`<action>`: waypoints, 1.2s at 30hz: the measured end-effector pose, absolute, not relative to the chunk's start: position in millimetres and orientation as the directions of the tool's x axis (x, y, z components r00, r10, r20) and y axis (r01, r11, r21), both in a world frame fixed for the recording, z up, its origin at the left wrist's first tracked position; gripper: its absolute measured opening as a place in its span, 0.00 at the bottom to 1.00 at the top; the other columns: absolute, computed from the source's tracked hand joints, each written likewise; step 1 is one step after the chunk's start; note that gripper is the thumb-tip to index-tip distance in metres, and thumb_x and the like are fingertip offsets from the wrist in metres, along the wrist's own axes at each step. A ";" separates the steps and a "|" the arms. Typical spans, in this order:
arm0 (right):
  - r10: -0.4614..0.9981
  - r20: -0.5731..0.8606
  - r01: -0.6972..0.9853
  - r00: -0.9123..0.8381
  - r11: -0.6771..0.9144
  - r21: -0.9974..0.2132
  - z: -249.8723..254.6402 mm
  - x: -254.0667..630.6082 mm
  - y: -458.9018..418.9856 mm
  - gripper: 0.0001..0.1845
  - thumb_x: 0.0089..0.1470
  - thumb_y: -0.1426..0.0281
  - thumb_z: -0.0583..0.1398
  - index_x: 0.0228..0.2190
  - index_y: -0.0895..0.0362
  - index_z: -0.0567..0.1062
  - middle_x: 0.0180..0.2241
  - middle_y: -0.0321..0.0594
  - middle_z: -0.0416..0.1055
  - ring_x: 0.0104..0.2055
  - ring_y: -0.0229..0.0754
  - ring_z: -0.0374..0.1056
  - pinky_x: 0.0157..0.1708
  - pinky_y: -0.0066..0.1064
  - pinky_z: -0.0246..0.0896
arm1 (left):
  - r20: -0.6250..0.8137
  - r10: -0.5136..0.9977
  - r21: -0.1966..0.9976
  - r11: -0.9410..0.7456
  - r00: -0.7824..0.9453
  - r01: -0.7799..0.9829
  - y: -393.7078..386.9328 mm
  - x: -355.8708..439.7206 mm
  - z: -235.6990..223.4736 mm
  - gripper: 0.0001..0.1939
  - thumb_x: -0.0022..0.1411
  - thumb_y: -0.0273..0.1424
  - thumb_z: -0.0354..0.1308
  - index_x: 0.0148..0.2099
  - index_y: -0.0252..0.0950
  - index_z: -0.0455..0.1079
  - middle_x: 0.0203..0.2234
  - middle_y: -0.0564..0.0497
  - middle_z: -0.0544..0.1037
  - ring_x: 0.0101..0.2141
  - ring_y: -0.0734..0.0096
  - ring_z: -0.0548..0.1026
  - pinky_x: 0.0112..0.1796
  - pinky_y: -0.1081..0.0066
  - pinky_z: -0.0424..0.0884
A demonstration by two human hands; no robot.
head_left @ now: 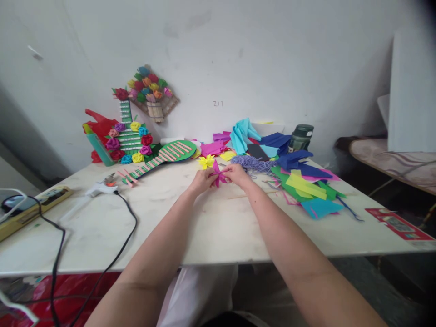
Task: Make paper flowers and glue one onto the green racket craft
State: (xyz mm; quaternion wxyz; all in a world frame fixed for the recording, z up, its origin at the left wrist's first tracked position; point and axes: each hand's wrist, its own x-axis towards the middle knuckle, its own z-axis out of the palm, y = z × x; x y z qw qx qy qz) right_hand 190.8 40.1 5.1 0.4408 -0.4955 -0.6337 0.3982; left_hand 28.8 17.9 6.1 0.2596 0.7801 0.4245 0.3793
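Note:
A magenta paper flower is held between my two hands above the middle of the table. My left hand pinches it from the left side. On the right, my right hand has its fingers closed on the petals' other edge. Just behind them lies a yellow paper flower. A tangle of purple yarn rests beyond my right hand. Near my right wrist a thin wooden stick lies on the tabletop.
Coloured paper sheets spread over the right side, with a dark bottle behind. A guitar-shaped craft leans left of centre. A white glue gun with a black cord and a power strip occupy the left.

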 end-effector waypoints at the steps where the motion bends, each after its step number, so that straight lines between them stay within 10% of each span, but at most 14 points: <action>1: 0.981 0.140 0.214 -0.132 0.166 -0.963 5.9 191.9 39.1 0.02 0.42 0.77 0.60 0.21 0.60 0.70 0.13 0.31 0.64 0.15 0.31 0.58 0.17 0.23 0.55 | 0.377 0.855 0.728 -0.512 0.358 0.456 17.6 28.7 6.5 0.12 0.58 0.31 0.51 0.23 0.34 0.63 0.15 0.55 0.69 0.18 0.79 0.66 0.24 0.79 0.62; 36: 0.884 0.443 0.500 -0.150 0.455 -0.737 -4.0 191.1 45.1 0.12 0.45 0.62 0.60 0.24 0.59 0.76 0.18 0.34 0.68 0.22 0.35 0.63 0.25 0.26 0.56 | 0.303 0.911 0.811 -0.400 0.278 0.427 17.4 30.1 7.2 0.15 0.57 0.33 0.54 0.20 0.35 0.61 0.11 0.56 0.67 0.14 0.79 0.64 0.19 0.78 0.59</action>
